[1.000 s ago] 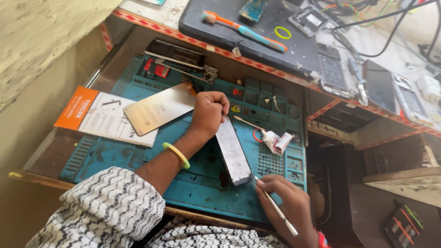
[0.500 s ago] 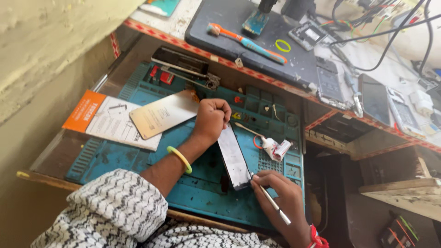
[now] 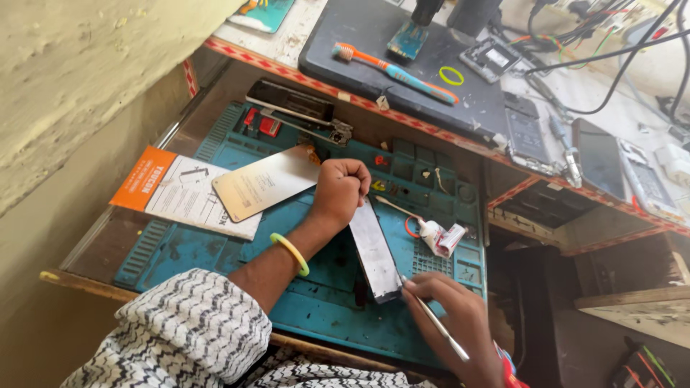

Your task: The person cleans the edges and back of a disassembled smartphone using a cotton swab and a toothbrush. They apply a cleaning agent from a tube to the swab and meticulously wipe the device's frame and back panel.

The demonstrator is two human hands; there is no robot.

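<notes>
A long silver phone body (image 3: 374,250) lies on the blue repair mat (image 3: 215,251). My left hand (image 3: 339,190), closed in a fist, presses on the phone's far end; a yellow-green bangle (image 3: 290,253) circles that wrist. My right hand (image 3: 451,316) pinches a thin white stick tool (image 3: 440,329) whose tip touches the phone's near corner.
A glue tube with a long nozzle (image 3: 440,236) lies right of the phone. A tan panel (image 3: 264,182) and an orange-and-white packet (image 3: 180,194) sit at the left. Behind, on the bench: a dark mat (image 3: 359,32) with a toothbrush (image 3: 394,72), phones and cables.
The head camera has shifted slightly, so the bench sits lower in view. My right hand has brought the stick's tip in to the phone's near corner. My left fist stays on the phone.
</notes>
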